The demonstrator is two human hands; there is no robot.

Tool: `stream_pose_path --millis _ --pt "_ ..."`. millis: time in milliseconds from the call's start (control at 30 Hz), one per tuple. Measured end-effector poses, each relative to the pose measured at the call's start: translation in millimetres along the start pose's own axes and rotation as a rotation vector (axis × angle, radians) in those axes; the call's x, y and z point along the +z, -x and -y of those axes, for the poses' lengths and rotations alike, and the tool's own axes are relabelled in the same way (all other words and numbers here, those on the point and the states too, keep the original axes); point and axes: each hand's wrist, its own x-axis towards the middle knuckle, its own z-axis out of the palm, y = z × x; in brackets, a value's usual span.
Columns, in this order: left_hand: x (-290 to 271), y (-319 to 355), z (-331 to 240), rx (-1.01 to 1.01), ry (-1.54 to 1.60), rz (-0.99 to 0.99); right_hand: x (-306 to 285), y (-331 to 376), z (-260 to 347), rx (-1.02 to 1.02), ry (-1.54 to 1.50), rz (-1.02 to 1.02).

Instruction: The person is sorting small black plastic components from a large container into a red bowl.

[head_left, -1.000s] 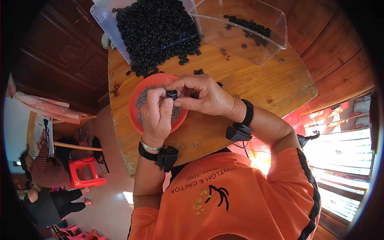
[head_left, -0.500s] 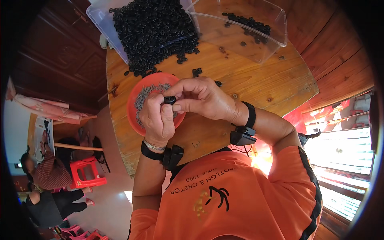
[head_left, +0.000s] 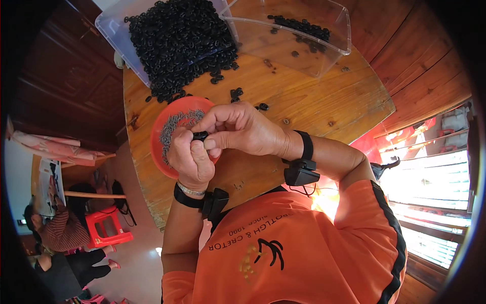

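Observation:
My left hand (head_left: pixel 190 159) and my right hand (head_left: pixel 249 129) meet over the near right side of an orange-red bowl (head_left: pixel 157 155). Between their fingertips is a small black plastic piece (head_left: pixel 200 136), pinched from both sides. My left thumb and fingers close on one end, and the right thumb and forefinger on the other. Many small grey screws (head_left: pixel 172 123) lie in the bowl, partly hidden behind my hands. Just beyond my right hand, a few loose black oval pieces (head_left: pixel 236 94) rest on the wooden table (head_left: pixel 314 101).
A clear plastic bin (head_left: pixel 109 24) lies at the far left, with a heap of black oval pieces (head_left: pixel 177 43) spilling onto the table. Right of it, another clear bin (head_left: pixel 346 35) holds fewer. People and a red stool (head_left: pixel 107 229) are off to the left.
The whole view has shifted slightly, with the table and bins now further left. The black piece stays between both hands, its angle and the fingers around it slightly changed.

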Motion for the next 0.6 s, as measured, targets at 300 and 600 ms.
stream_pose_path --millis 300,600 --pt "1 -1 -4 -0.043 0.04 0.017 -1 -1 0 0.058 -0.061 0.012" --pt "-2 -21 -11 -0.198 -0.041 -0.012 -65 -14 45 -0.332 0.758 -0.685"
